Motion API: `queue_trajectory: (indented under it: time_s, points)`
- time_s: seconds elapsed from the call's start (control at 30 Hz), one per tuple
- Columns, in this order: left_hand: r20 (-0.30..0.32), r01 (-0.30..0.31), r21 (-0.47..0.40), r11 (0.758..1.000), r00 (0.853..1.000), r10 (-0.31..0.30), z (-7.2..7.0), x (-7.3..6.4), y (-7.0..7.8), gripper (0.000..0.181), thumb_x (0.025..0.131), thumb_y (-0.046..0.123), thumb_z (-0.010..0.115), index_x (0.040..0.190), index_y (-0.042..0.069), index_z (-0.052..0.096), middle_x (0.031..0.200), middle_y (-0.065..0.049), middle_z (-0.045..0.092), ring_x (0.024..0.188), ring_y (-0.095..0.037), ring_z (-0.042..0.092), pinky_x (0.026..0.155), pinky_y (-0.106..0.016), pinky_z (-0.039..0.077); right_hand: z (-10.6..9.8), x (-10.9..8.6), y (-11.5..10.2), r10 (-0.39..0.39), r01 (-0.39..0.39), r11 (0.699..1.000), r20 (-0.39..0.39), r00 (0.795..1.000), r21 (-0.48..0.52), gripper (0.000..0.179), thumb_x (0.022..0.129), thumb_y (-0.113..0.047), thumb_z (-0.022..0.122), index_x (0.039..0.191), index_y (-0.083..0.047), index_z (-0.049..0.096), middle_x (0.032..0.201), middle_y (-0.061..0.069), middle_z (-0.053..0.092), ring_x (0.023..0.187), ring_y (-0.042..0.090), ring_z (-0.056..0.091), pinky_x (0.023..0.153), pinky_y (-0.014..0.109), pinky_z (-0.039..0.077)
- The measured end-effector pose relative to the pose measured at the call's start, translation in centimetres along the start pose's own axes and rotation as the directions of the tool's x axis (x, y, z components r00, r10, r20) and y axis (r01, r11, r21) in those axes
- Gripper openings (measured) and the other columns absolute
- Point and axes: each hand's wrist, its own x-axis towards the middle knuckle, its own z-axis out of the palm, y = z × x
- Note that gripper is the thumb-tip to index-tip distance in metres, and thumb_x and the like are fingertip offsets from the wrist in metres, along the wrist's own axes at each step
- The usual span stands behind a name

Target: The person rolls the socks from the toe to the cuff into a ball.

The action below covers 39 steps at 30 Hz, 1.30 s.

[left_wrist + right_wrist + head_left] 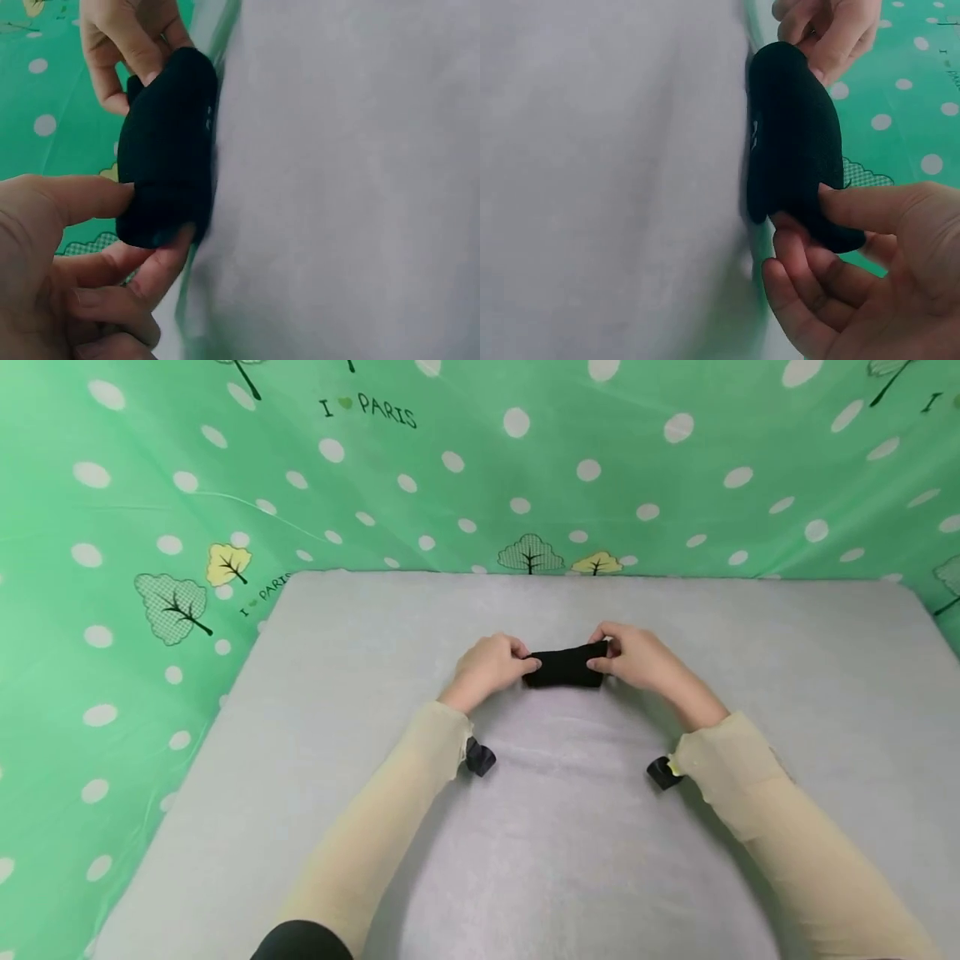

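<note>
Narrow pinches | left hand point(489, 667) and right hand point(637, 657) hold opposite ends of folded black cloth point(564, 668) | grey tabletop point(562, 843) beneath grip

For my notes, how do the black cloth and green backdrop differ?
The cloth is nearly all black; the backdrop is green and white-dotted. The cloth is far smaller than the backdrop. The left hand and right hand pinch the cloth; neither touches the backdrop.
</note>
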Motion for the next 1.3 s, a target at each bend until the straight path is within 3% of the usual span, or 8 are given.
queue_trajectory:
  time_s: [0.17,0.3,0.5,0.63,0.8,1.0,1.17,1.3]
  points:
    - [0.003,-0.034,0.014,0.999,0.999,0.033,-0.4,0.3,0.3,0.023,0.096,0.040,0.065,0.105,0.019,0.061,0.104,0.002,0.062,0.086,-0.016,0.055,0.071,-0.030,0.045,-0.3,0.6,-0.1,0.016,-0.016,1.000,0.024,1.000,-0.002,0.024,0.097,-0.017,0.064,0.116,-0.004,0.060,0.084,0.010,0.057,0.068,0.021,0.052,0.061,0.032,0.042]
    - [-0.069,-0.151,0.110,0.982,0.985,0.159,0.1,0.1,0.9,0.016,0.097,0.027,0.065,0.110,0.021,0.058,0.127,0.001,0.057,0.112,-0.020,0.054,0.089,-0.034,0.050,-0.2,0.7,0.4,0.002,-0.003,0.999,0.015,1.000,0.036,0.022,0.096,-0.016,0.064,0.114,-0.003,0.060,0.081,0.009,0.056,0.068,0.021,0.051,0.061,0.032,0.041]
    - [-0.098,-0.296,0.372,0.880,0.930,0.355,0.5,-1.5,2.7,0.019,0.094,0.022,0.066,0.113,0.020,0.066,0.123,0.004,0.065,0.116,-0.020,0.061,0.097,-0.037,0.050,-0.1,0.3,0.9,-0.016,0.005,0.975,0.049,0.999,0.220,0.024,0.096,-0.011,0.061,0.114,0.004,0.055,0.098,0.020,0.065,0.078,0.019,0.060,0.066,0.029,0.048]
    - [-0.089,-0.306,0.490,0.816,0.914,0.396,0.7,-2.2,3.4,0.034,0.090,0.034,0.074,0.118,0.020,0.062,0.119,0.004,0.067,0.110,-0.019,0.066,0.093,-0.037,0.051,0.0,0.0,0.7,0.035,-0.058,0.938,0.071,0.997,0.342,0.030,0.099,-0.011,0.057,0.122,0.006,0.051,0.125,0.029,0.058,0.091,0.020,0.068,0.073,0.025,0.057]
    - [-0.077,-0.301,0.578,0.759,0.905,0.418,1.3,-2.2,3.7,0.045,0.090,0.035,0.074,0.129,0.023,0.054,0.123,0.002,0.066,0.109,-0.022,0.067,0.090,-0.038,0.052,0.0,-0.5,0.3,0.092,-0.127,0.884,0.099,0.991,0.449,0.035,0.099,-0.011,0.056,0.126,0.009,0.046,0.121,0.028,0.057,0.084,0.011,0.068,0.076,0.025,0.060]
    - [-0.056,-0.308,0.598,0.740,0.905,0.421,1.9,-2.4,3.9,0.054,0.090,0.044,0.072,0.135,0.026,0.051,0.127,0.002,0.064,0.113,-0.022,0.066,0.097,-0.041,0.048,0.2,-1.1,0.6,0.131,-0.210,0.788,0.177,0.976,0.578,0.027,0.101,-0.013,0.052,0.119,0.005,0.043,0.127,0.027,0.054,0.081,0.006,0.069,0.080,0.027,0.060]
    - [-0.035,-0.346,0.590,0.730,0.892,0.451,1.8,-3.0,3.9,0.057,0.090,0.052,0.068,0.138,0.027,0.050,0.127,0.003,0.064,0.113,-0.019,0.065,0.103,-0.041,0.046,-0.3,-2.2,0.5,0.101,-0.198,0.772,0.191,0.976,0.604,0.025,0.101,-0.018,0.053,0.115,0.002,0.045,0.115,0.014,0.063,0.082,0.005,0.070,0.081,0.026,0.060]
    - [-0.070,-0.372,0.454,0.810,0.891,0.449,1.7,-3.4,3.6,0.056,0.089,0.046,0.067,0.138,0.024,0.051,0.123,0.002,0.065,0.100,-0.017,0.066,0.091,-0.038,0.053,-0.9,-3.2,0.0,0.080,-0.163,0.744,0.155,0.985,0.648,0.034,0.102,-0.025,0.054,0.121,0.002,0.047,0.101,-0.002,0.064,0.080,0.004,0.069,0.080,0.024,0.060]
